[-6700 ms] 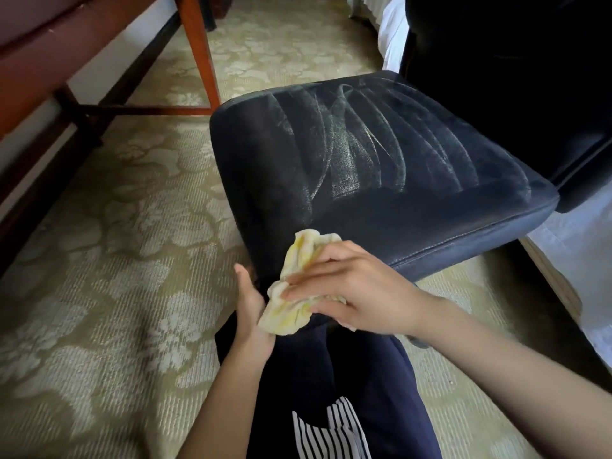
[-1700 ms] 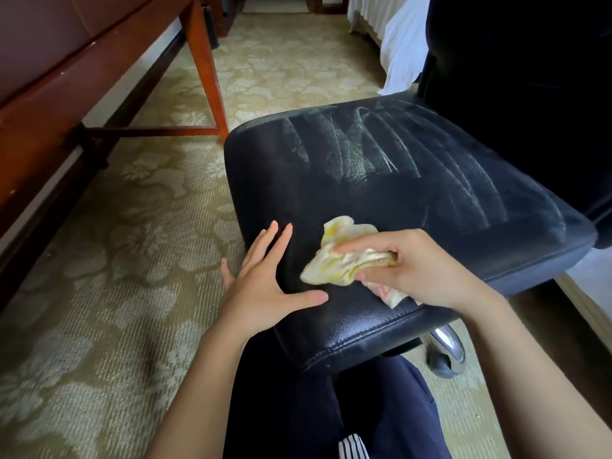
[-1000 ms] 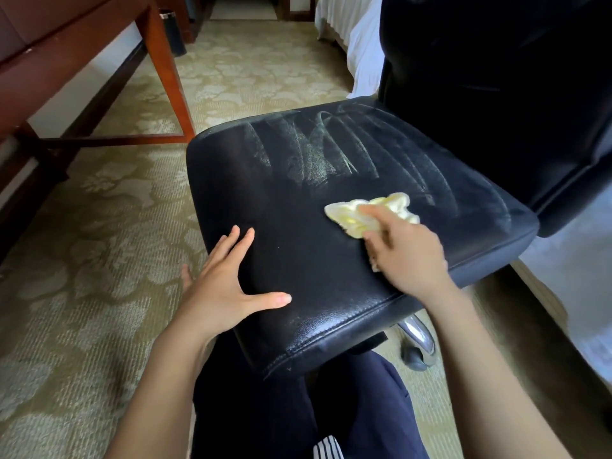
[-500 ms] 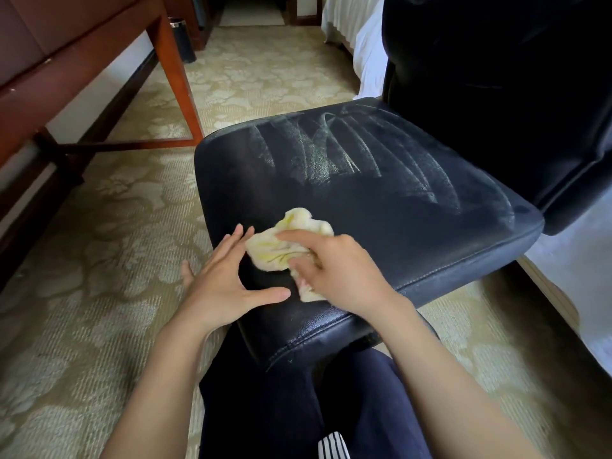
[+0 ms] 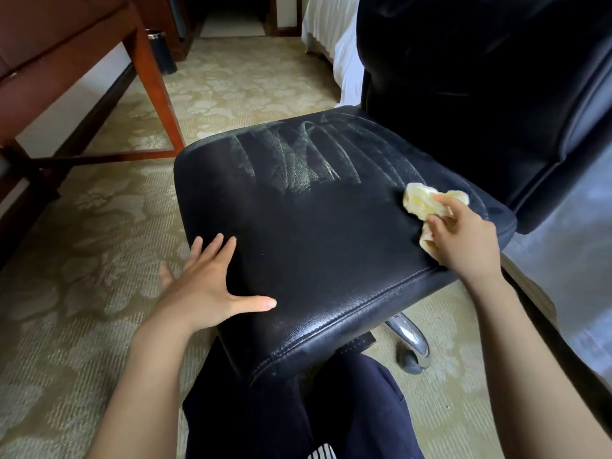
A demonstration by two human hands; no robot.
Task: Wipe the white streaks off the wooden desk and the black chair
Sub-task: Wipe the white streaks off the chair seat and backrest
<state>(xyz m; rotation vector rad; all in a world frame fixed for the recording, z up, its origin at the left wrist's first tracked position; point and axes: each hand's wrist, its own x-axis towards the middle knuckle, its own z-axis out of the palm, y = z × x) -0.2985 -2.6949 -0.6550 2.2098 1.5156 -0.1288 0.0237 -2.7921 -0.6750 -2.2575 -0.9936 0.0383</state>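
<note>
Patterned beige carpet (image 5: 99,226) covers the floor across the left and lower frame. Wooden desk (image 5: 66,54) occupies the upper left, one leg ending near the far left corner of the black chair (image 5: 331,253), which fills the centre. White streaks (image 5: 298,164) lie in pale arcs on the far half of the seat, toward the backrest; the near half reads dark and glossy. Left hand (image 5: 205,286) rests flat on the seat's near left edge, fingers straight and spread, holding nothing. Right hand (image 5: 463,240), at centre right, has its fingers curled on a crumpled yellow cloth (image 5: 424,202) (pressed to the seat's right side, just beside the outermost streaks). White bed linen (image 5: 344,51) shows at upper centre, behind the backrest. Chrome base leg (image 5: 407,332) and a caster (image 5: 410,362) show below the seat's near right edge. Dark trousers (image 5: 298,409) fill the lower centre.
</note>
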